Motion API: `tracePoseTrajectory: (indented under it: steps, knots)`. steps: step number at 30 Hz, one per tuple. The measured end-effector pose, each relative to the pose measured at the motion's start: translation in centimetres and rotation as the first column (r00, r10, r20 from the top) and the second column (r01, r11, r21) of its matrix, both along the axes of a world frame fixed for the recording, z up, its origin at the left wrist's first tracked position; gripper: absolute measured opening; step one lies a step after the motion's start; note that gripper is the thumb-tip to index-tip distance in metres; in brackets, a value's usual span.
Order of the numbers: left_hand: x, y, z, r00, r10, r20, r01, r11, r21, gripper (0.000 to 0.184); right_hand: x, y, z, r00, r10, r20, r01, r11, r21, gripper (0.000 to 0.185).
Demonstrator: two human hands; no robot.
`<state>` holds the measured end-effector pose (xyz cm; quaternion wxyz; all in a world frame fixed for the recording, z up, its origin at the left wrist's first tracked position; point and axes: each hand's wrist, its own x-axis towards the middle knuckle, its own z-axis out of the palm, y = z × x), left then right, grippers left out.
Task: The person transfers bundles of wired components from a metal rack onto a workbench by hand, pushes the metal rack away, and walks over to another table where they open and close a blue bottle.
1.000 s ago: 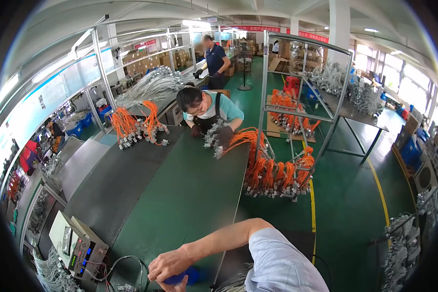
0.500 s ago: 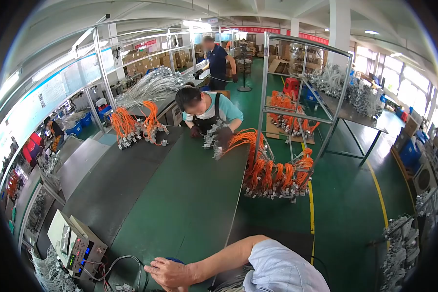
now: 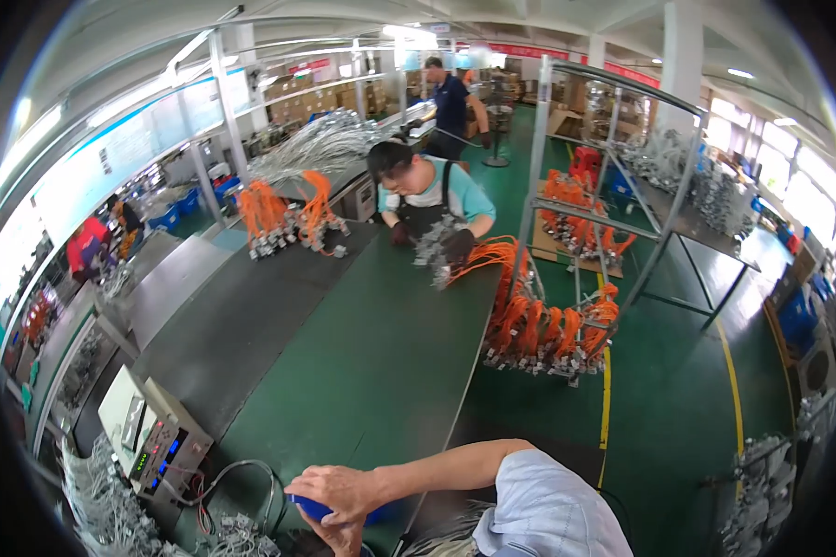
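My right hand [image 3: 336,489] reaches in from the lower right in a light blue sleeve [image 3: 555,506]. Its fingers are wrapped over a smooth blue object [image 3: 378,513], largely covered, whose kind I cannot make out. Just beneath, at the bottom edge, shows skin that appears to be my left hand [image 3: 342,536]; its fingers are mostly hidden. Grey cables with metal connectors [image 3: 237,537] lie left of my hands. A cream bench instrument [image 3: 153,441] with lit displays stands further left, with leads [image 3: 228,472] running toward my hands.
Across the green-topped table [image 3: 372,343], a co-worker [image 3: 432,190] in dark gloves handles grey connectors [image 3: 439,243] on orange cables. Bundled orange cables [image 3: 283,218] lie at the table's far left. A metal rack [image 3: 535,139] with hanging orange cables stands right. Another person [image 3: 452,107] stands behind.
The view has shifted, so the scene sits lower and further right. More of the blue object and of the skin beneath my right hand now shows. The co-worker's head has lifted slightly.
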<state>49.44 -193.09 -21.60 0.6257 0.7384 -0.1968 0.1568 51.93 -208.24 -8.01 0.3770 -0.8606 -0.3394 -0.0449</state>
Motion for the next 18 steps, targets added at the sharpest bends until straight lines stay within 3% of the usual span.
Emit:
tracePoseTrajectory:
  steps: [2,4,5,8,12,15,16,17,18]
  knots:
    - [-0.1,0.4,-1.2,1.000,0.018,-0.018,-0.018,1.000,-0.025,0.120,1.4,-0.6,-0.7,0.994,0.102,0.050,-0.105,0.993,0.058,0.076]
    - [-0.8,1.0,-2.3,0.999,-0.005,-0.051,0.001,0.997,-0.079,0.122,3.0,-1.5,0.4,0.913,0.404,-0.052,-0.398,0.912,0.101,0.072]
    - [-1.0,0.6,0.2,0.990,-0.038,-0.137,0.026,0.996,-0.088,0.120,3.6,-1.6,0.8,0.880,0.461,-0.116,-0.442,0.883,0.158,0.068]
    - [-0.3,0.7,-0.3,0.976,-0.064,-0.210,0.043,0.994,-0.103,0.120,4.9,-1.8,2.2,0.779,0.544,-0.311,-0.509,0.839,0.191,0.065]
    - [-0.9,0.6,0.1,0.975,-0.038,-0.219,0.014,0.994,-0.110,0.119,5.0,-1.1,2.0,0.727,0.581,-0.366,-0.544,0.812,0.209,0.063]
    - [-1.6,-0.1,1.7,0.987,0.007,-0.158,-0.015,0.999,-0.049,0.113,2.5,-0.2,1.1,0.925,0.372,-0.083,-0.363,0.926,0.106,0.063]
    - [-1.9,-1.1,2.7,0.911,-0.141,-0.388,0.002,0.941,-0.338,0.110,1.1,-0.1,1.0,0.909,0.407,-0.086,-0.398,0.911,0.110,0.063]
    - [-2.2,-1.0,3.2,0.788,-0.321,-0.526,-0.075,0.798,-0.598,0.106,-0.4,0.0,0.9,0.989,0.146,0.010,-0.146,0.987,0.064,0.066]
    - [-1.1,0.2,-1.3,0.992,-0.071,-0.104,0.054,0.985,-0.164,0.100,-1.7,0.4,0.9,0.988,-0.108,0.114,0.103,0.993,0.052,0.068]
